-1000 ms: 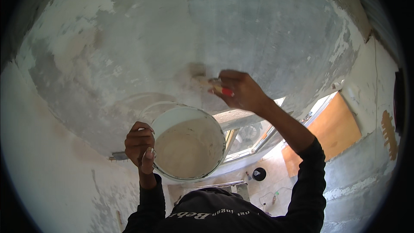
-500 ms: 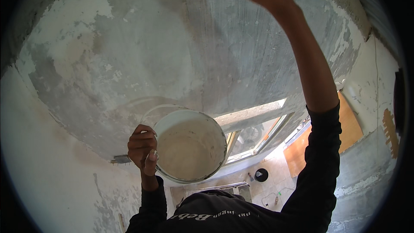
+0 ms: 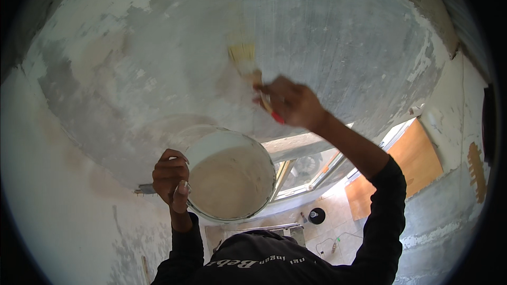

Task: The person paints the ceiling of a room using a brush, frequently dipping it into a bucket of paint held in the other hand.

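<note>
My left hand point(image 3: 172, 179) is closed on the near-left rim of a round white bucket point(image 3: 229, 142), which has pale, milky-beige liquid in it. In my right hand point(image 3: 293, 101) is a paintbrush point(image 3: 248, 63) with yellowish bristles and a red-ended handle, blurred by motion. The bristles point up toward the wall point(image 3: 185, 68), above and beyond the bucket; whether they touch it I cannot tell. Patchy grey and white covers that wall. To the right of the brush its surface looks darker and streaked, as if wet.
Below the wall on the right is a window point(image 3: 303, 171) with wooden frames. An orange-brown board point(image 3: 422, 158) leans beside it. Far down on the tiled floor stand a black round container point(image 3: 317, 216) and a cable point(image 3: 338, 243). A toothed brown piece point(image 3: 477, 171) shows at the right.
My right hand has come down from the top edge toward the middle, bringing the paintbrush into view. The bucket and my left hand have shifted only slightly.
</note>
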### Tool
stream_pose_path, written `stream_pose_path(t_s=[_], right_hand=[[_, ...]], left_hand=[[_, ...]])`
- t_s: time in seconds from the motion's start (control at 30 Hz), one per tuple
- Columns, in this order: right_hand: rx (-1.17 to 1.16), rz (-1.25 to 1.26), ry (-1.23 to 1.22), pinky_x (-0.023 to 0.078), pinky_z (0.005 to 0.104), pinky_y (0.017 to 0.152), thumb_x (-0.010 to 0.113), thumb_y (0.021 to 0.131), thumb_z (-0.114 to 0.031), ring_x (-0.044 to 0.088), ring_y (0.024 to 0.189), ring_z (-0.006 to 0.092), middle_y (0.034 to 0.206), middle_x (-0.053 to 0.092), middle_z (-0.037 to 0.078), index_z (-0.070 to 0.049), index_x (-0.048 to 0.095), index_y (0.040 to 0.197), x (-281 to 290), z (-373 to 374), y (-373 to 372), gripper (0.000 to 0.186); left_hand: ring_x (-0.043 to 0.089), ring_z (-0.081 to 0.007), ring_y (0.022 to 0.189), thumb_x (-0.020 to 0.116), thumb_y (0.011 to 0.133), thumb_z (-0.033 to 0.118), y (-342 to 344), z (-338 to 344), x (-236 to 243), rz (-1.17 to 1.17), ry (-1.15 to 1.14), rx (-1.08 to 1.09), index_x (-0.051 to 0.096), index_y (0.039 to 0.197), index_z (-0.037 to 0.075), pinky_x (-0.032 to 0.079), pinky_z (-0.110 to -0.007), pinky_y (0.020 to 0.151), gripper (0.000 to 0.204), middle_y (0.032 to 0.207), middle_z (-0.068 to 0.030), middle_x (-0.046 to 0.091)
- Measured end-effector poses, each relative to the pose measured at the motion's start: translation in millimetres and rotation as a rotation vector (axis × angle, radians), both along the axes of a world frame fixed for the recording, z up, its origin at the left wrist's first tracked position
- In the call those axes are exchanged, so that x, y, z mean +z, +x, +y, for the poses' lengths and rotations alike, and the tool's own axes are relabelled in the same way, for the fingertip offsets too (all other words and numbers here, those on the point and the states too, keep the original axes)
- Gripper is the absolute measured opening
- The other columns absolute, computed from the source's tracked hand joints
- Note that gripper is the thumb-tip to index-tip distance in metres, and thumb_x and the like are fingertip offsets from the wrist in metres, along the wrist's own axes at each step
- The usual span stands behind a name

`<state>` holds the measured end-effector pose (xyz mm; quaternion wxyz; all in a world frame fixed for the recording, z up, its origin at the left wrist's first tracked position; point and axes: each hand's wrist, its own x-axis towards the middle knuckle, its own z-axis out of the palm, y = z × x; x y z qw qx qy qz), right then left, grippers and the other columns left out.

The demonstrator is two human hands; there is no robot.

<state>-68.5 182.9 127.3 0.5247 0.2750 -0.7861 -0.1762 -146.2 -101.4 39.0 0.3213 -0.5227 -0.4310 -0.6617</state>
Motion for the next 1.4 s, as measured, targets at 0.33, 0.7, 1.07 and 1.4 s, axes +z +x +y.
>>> stream_pose_path(t_s=[0.33,0.7,1.07,1.4], right_hand=[[0.072,-0.463,-0.413,0.05,0.0311,0.05,0.079,0.079,-0.017,0.06,0.061,0.0192,0.072,0.06,0.008,-0.002,0.072,0.09,-37,3,21,0.02],[-0.115,-0.302,-0.41,0.058,0.0274,0.064,0.068,0.091,-0.028,0.068,0.07,0.0125,0.093,0.072,0.008,-0.005,0.072,0.101,192,37,7,0.025],[0.115,0.267,-0.078,0.049,0.0342,0.056,0.071,0.086,-0.02,0.058,0.055,0.0218,0.065,0.059,0.013,0.001,0.066,0.078,264,12,27,0.023],[0.054,0.091,0.181,0.055,0.0256,0.05,0.075,0.079,-0.018,0.061,0.075,0.0158,0.096,0.067,0.003,-0.006,0.067,0.072,59,0,0,0.016]], left_hand=[[0.036,-0.0171,0.04,0.058,0.08,0.027,1,-3,-7,0.004,0.046,0.075,0.039,0.048,0.004,0.044,-0.037,0.06,0.043,0.043,-0.0028,0.038],[0.038,-0.0177,0.041,0.058,0.082,0.027,15,-7,17,0.029,0.034,0.054,0.039,0.049,0.005,0.044,-0.037,0.06,0.043,0.044,-0.0029,0.039],[0.039,-0.0178,0.042,0.058,0.082,0.028,22,-3,25,0.051,0.061,0.098,0.04,0.049,0.004,0.045,-0.037,0.061,0.044,0.044,-0.0031,0.04],[0.039,-0.0198,0.043,0.059,0.079,0.03,19,-11,31,0.043,0.014,0.108,0.043,0.049,0.002,0.046,-0.038,0.061,0.044,0.045,-0.0053,0.04]])
